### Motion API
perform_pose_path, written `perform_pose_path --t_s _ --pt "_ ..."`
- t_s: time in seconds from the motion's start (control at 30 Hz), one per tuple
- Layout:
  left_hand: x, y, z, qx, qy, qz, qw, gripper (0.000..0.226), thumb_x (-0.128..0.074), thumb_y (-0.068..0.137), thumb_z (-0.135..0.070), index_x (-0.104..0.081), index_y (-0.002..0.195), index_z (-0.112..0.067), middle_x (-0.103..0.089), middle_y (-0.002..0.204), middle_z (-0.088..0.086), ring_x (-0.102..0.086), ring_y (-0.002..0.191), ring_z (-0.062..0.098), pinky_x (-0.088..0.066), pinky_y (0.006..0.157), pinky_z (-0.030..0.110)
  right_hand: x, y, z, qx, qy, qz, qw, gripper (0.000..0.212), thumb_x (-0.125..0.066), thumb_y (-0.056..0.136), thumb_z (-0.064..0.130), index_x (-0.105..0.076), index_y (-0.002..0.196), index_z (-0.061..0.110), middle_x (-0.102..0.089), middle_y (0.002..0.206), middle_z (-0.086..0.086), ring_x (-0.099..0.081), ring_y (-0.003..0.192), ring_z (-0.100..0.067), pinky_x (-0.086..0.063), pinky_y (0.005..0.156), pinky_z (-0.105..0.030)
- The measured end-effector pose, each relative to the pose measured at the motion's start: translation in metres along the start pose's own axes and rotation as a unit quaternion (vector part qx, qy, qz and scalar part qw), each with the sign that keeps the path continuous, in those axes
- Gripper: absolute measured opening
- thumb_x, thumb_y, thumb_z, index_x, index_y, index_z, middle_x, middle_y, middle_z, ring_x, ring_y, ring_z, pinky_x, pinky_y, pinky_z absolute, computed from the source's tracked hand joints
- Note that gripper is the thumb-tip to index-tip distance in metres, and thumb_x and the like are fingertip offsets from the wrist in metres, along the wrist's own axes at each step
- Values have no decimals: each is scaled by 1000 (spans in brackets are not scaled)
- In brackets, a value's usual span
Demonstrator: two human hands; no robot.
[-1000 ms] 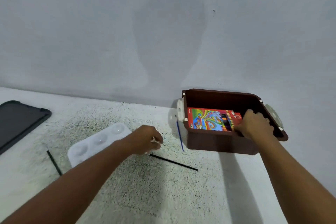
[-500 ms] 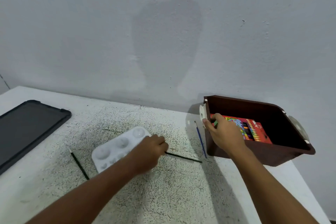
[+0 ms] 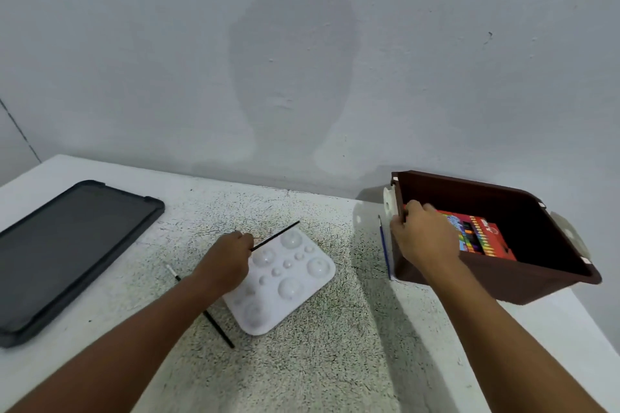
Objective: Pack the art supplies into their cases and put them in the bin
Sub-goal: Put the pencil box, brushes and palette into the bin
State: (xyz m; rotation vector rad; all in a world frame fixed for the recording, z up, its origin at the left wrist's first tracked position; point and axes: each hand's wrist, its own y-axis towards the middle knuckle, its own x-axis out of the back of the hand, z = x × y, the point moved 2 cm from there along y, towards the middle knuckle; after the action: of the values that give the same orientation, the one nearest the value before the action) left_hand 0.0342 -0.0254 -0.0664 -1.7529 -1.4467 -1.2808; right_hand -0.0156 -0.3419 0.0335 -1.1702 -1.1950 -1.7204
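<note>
The bin is a dark brown rectangular container with pale latch handles on its two short ends. It stands at the right end of the speckled white table, close to the wall. Inside it lies a red pencil box printed with a multicoloured row of pencils; the box rests flat on the bin floor, partly hidden behind the right hand.

The right hand grips the left end wall of the bin, with the fingers curled over the rim and the thumb on the outside near the pale handle. A thin blue brush lies on the table just beside that same wall, directly left of the right hand.

The left hand pinches one end of a slim black brush. The brush extends up and to the right from the fingers, across the far corner of the white palette. The palette is a rounded square plate with round wells of several sizes; it lies flat between the two hands, and the left hand partly covers its left edge.

A second black brush with a white tip lies on the table, running under the left forearm, near the palette's front corner.

A black case lies open-side up at the left end of the table, well apart from both hands.
</note>
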Motion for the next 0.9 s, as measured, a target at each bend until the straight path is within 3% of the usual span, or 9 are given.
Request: perform_pose_path --t_s 0.07,0.13,0.2,0.27,0.37,0.5,0.6,0.77,0.9 --pt "6 -4 9 2 4 10 1000 35 -42 86 -2 -55 116 -14 -56 92 12 -57 85 32 -36 67 31 0 -4 19 64 -34 -84 994 35 -63 82 17 -58 113 4 -57 106 -19 -51 92 -37 -43 71 -42" --pt "12 -10 22 9 19 21 1000 39 -45 87 1 -54 118 -19 -47 95 6 -55 80 29 -39 67 30 -7 -8 36 132 13 -110 985 33 -65 75 5 -63 107 -1 -59 100 -22 -54 89 -40 -46 69 -43" --pt "17 -18 37 9 23 26 999 25 -49 87 2 -59 95 -19 -40 91 1 -52 72 25 -36 62 27 -22 -12 53 136 32 -2 990 30 -55 84 5 -57 114 1 -57 109 -19 -56 99 -39 -47 74 -40" --pt "22 -26 47 -3 8 29 1000 27 -52 86 3 -55 78 -23 -38 87 -1 -51 72 23 -35 60 25 -45 -15 55 97 -20 131 986 31 -48 92 10 -47 122 2 -51 121 -17 -54 110 -34 -46 84 -37" --pt "31 -36 53 -23 -47 45 998 29 -54 83 4 -59 79 -24 -44 90 -2 -51 77 14 -34 64 16 -69 -19 47 68 -114 212 968 32 -41 96 11 -46 126 -1 -49 127 -16 -50 119 -30 -46 94 -33" --pt "45 -52 60 -36 -64 123 990 38 -54 72 5 -66 89 -27 -49 102 -1 -50 88 9 -40 68 12 -79 -21 45 -6 -100 193 976 32 -40 95 7 -44 126 -2 -51 129 -19 -50 121 -31 -47 94 -33" --pt "48 -62 65 -52 -57 165 983 39 -59 71 0 -71 95 -27 -51 107 -5 -50 99 9 -45 83 21 -84 -20 45 -23 -67 170 983 32 -42 95 5 -42 126 -3 -50 128 -20 -51 120 -31 -47 93 -34" --pt "45 -65 72 -54 -53 136 988 23 -77 75 -11 -75 92 -26 -55 104 -6 -49 99 10 -45 86 26 -88 -18 48 -54 -32 175 983 30 -43 93 5 -46 122 0 -51 126 -20 -58 113 -35 -48 89 -38" --pt "41 -64 76 -77 -47 118 989 13 -78 75 -14 -76 83 -24 -56 95 -9 -46 91 1 -39 78 17 -88 -20 49 -60 -8 168 984 26 -45 91 6 -50 116 1 -54 122 -20 -58 110 -36 -48 87 -38"
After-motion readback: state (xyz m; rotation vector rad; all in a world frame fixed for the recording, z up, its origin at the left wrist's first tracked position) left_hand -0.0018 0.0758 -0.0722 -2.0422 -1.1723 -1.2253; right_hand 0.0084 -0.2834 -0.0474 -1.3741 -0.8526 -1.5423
